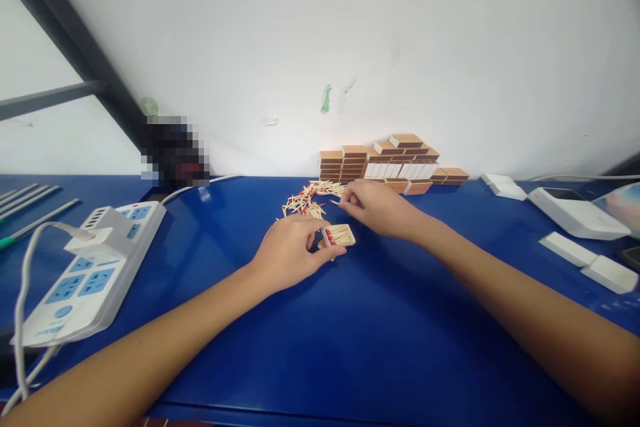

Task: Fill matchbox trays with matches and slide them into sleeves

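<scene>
Open blue tabletop (350,347) spreads between my arms (195,333) at the lower center of the frame, leaving room to draw either hand straight back. Just above center, loose matches (304,203) lie beyond my left hand (287,250), and stacked matchboxes (385,169) stand behind my right hand (375,207), in front of the wall (350,33). A power strip (115,260) bars the left side; white blocks (610,273) hem in the right.

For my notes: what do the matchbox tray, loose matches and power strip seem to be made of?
Matchbox tray: probably thin card, matte; pale, slim walls.
Loose matches: likely wood, bare-looking; pale sticks with red heads.
Power strip: apparently hard plastic, smooth; white, moulded-looking body with blue sockets.
</scene>
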`<state>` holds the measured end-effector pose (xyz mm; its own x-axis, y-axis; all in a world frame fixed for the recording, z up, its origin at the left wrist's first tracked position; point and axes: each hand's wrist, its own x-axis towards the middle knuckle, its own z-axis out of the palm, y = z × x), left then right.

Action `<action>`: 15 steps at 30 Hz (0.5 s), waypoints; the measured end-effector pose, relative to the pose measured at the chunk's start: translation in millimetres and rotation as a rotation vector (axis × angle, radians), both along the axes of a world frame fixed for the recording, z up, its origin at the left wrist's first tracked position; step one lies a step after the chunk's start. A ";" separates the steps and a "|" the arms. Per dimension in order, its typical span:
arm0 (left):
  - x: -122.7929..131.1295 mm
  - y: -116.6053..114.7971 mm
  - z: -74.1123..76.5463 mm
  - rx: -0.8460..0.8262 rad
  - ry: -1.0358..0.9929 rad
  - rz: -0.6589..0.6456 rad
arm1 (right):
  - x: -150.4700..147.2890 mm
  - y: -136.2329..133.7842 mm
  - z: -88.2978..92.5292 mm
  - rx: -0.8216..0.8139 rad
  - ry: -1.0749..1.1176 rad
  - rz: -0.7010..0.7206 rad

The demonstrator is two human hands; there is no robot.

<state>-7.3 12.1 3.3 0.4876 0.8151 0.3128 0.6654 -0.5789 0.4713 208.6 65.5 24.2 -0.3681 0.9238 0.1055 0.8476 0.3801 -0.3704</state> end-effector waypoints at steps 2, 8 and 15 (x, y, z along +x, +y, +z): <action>0.0 0.0 -0.9 0.010 -0.024 0.032 | 5.5 -11.7 3.8 0.056 0.082 0.097; -0.1 1.8 -0.3 0.028 -0.057 0.043 | 10.6 -38.7 6.9 0.035 0.148 0.329; 4.4 -8.7 0.5 -0.047 -0.074 -0.200 | 5.1 -7.0 11.8 0.157 0.225 0.227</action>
<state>-2.9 3.4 3.8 0.6180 0.7189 0.3181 0.5021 -0.6723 0.5440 213.7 58.5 36.0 -0.5139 0.7870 0.3414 0.6387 0.6167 -0.4602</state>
